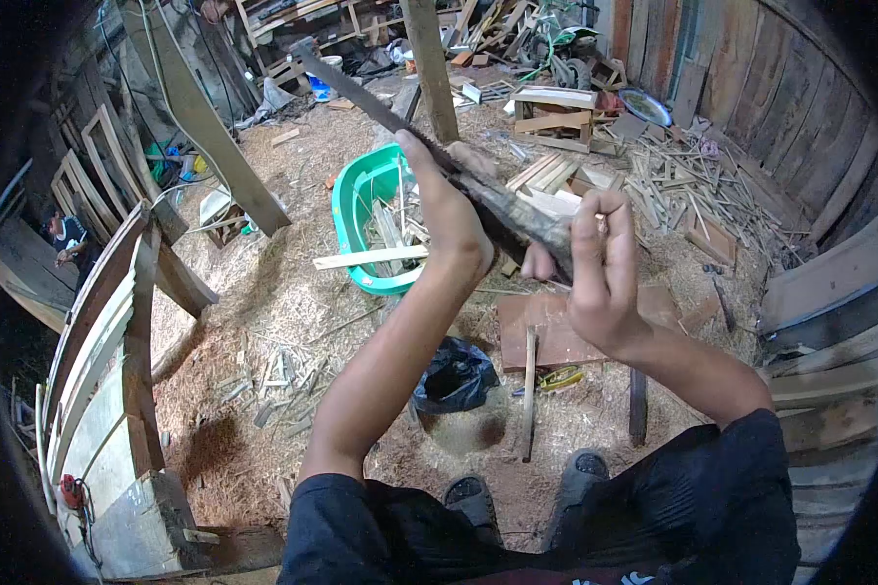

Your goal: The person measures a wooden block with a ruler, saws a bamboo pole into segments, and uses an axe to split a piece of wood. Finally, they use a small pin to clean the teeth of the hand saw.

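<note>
Head view: left hand (451, 226) and right hand (600, 278) both clasp the long dark blade (361, 93); white shirt print (610, 579) cropped, unreadable.

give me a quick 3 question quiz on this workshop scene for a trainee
1. True or false: the left hand grips the long dark blade, with the right hand at its lower end.
2. What lies across the rim of the green basin? A: a wood strip. B: a hammer. C: a rope.
3. Fill in: the black bag lies on a floor covered in ___.
Key: 1 true; 2 A; 3 sawdust.
</note>
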`<action>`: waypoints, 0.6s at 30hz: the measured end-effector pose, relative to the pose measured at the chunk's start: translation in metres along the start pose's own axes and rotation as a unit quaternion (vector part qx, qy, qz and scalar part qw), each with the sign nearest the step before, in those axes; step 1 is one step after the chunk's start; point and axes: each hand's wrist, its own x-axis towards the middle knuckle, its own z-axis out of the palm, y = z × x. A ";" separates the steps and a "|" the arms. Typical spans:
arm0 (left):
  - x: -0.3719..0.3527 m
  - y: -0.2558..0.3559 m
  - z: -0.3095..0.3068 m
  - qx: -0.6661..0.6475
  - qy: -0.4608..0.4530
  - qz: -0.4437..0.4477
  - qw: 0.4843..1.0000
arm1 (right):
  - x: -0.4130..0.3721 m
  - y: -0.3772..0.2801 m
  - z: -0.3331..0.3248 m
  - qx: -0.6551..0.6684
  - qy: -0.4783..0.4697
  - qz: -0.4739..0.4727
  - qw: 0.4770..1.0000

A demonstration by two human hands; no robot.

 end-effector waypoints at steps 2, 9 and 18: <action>-0.002 -0.001 0.000 -0.037 -0.018 -0.021 0.999 | -0.002 -0.015 -0.002 -0.062 -0.059 0.039 0.996; -0.005 0.008 -0.014 -0.022 -0.162 0.024 0.986 | 0.021 -0.052 -0.018 -0.389 -0.132 -0.261 0.874; -0.017 0.000 -0.016 -0.006 -0.213 0.046 0.976 | 0.014 -0.040 -0.006 -0.309 -0.148 -0.230 0.911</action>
